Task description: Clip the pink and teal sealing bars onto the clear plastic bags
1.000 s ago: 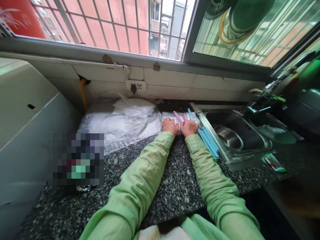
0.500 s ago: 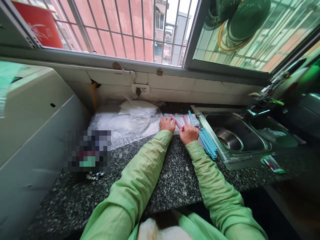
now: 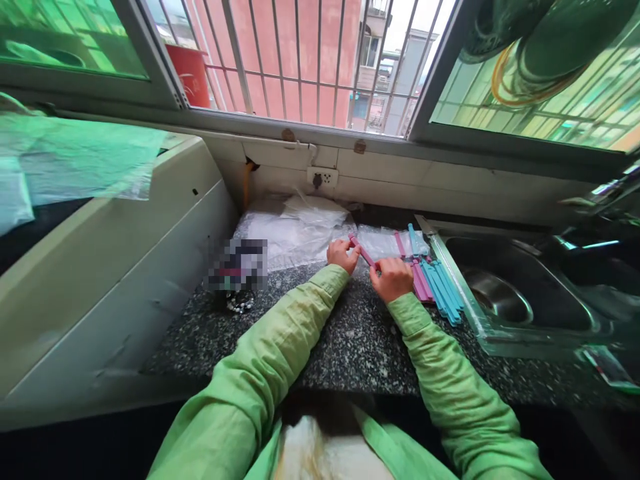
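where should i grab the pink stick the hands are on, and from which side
Grip the pink stick at its two ends, as the left hand and right hand do now. It is long and thin and runs slantwise between them, so pinching from above at both ends probably steadies it better than one grip at the middle.

You are standing in a home kitchen. A speckled granite counter (image 3: 345, 340) runs under a barred window (image 3: 310, 60), with a stainless steel sink (image 3: 520, 293) set into it at your right. White wall tiles (image 3: 450, 190) back the counter and carry a wall socket (image 3: 322, 178). A white appliance casing (image 3: 110, 267) stands at your left. Beyond the bars you see red apartment walls (image 3: 280, 67), which marks a residential block.
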Tool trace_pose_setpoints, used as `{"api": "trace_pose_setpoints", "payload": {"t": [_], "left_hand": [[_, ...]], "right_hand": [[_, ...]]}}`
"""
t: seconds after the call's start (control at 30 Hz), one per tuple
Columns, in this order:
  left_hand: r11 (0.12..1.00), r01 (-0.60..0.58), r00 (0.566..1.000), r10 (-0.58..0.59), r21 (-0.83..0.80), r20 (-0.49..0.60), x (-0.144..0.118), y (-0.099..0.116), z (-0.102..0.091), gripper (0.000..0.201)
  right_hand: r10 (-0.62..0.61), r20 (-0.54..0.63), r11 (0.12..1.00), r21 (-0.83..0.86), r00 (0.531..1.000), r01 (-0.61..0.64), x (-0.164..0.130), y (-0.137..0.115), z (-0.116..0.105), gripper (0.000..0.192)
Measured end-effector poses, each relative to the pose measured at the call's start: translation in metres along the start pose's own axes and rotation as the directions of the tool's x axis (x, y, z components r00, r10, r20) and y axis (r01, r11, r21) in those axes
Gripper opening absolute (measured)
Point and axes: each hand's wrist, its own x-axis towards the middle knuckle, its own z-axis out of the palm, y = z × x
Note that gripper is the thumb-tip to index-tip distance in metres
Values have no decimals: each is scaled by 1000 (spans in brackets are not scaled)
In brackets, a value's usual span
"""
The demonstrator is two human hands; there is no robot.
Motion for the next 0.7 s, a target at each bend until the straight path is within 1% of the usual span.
{"api": "trace_pose_setpoints", "payload": {"t": [0.23,0.3,0.4,0.47,0.53,0.63,0.7], "left_hand": [[998,5,997,-10,-65,-83,-21,-11,-28,19],[995,10,995,-21,-103,-97,-28,-15,-37,16],[980,21,995,-39,-197,-89,-37,-25,-48,13],[959,47,996,-67,-281,-61,-42,-33,-55,13],[923,102,994,-112,-370,-5,-48,-41,-62,16],[849,195,981,-170,-490,96,-54,-50,-71,22],[802,233,972,-184,-549,144,-56,-54,-76,27]], "right_hand": [[-98,-7,994,55,995,99,-9,-20,-4,17],[-131,-10,988,82,991,132,-11,-26,-5,17],[-173,-21,979,104,985,175,-16,-34,-5,17],[-199,-22,973,114,980,201,-19,-39,-5,18],[-225,-14,966,128,974,225,-22,-45,-6,18],[-255,-11,956,148,967,254,-26,-52,-7,18],[-267,-19,951,155,964,266,-29,-56,-8,18]]}}
